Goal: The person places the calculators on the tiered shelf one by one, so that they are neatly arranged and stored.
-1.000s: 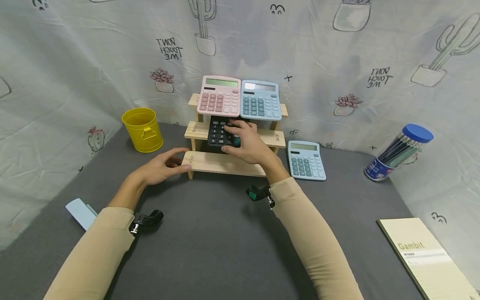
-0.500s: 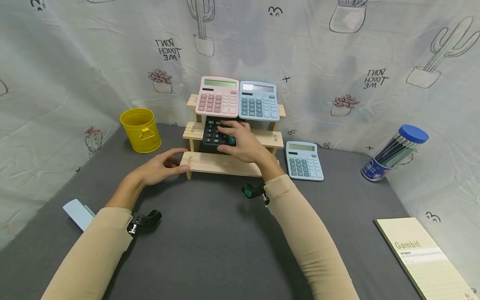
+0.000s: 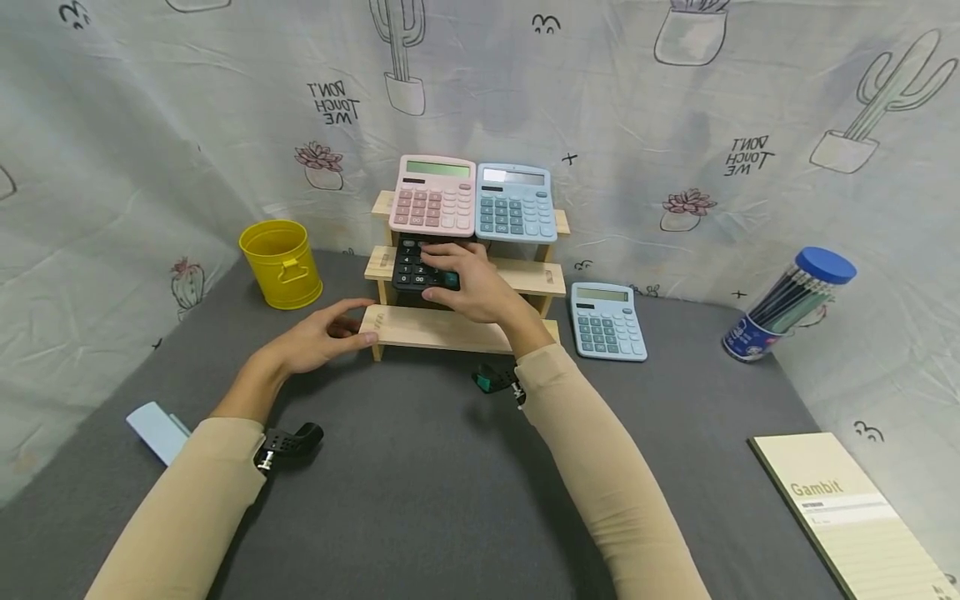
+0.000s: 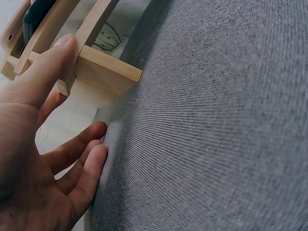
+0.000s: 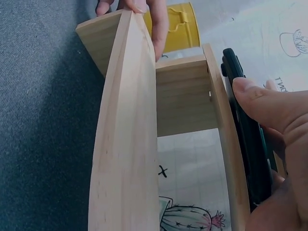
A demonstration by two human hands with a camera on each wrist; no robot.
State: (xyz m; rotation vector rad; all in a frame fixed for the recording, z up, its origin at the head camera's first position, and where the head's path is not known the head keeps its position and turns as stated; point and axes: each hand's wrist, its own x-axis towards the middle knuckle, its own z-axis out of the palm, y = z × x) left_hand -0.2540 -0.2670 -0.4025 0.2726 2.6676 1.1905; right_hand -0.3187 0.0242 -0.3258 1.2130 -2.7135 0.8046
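A three-step wooden stand [image 3: 435, 327] is at the back of the table. On its middle step leans a black calculator [image 3: 408, 271], held by my right hand [image 3: 480, 287], which covers much of its right half. In the right wrist view the thumb [image 5: 250, 91] lies along the calculator's near face, with other fingers partly hidden behind it. My left hand [image 3: 318, 340] pinches the left end of the lowest step between thumb [image 4: 57, 55] and forefinger. A pink calculator [image 3: 433, 200] and a blue calculator [image 3: 516, 204] lean side by side on the top step.
Another blue calculator [image 3: 607, 325] lies right of the stand. A yellow bucket [image 3: 277, 267] stands to its left. Farther right are a pencil tub with a blue lid [image 3: 825, 265] and a notebook [image 3: 840, 508]. A pale blue object [image 3: 157, 429] lies by the left sleeve.
My right hand has slid the black calculator leftward along the middle step, toward its left end. The left hand stays on the lowest step. The head view has shifted slightly.
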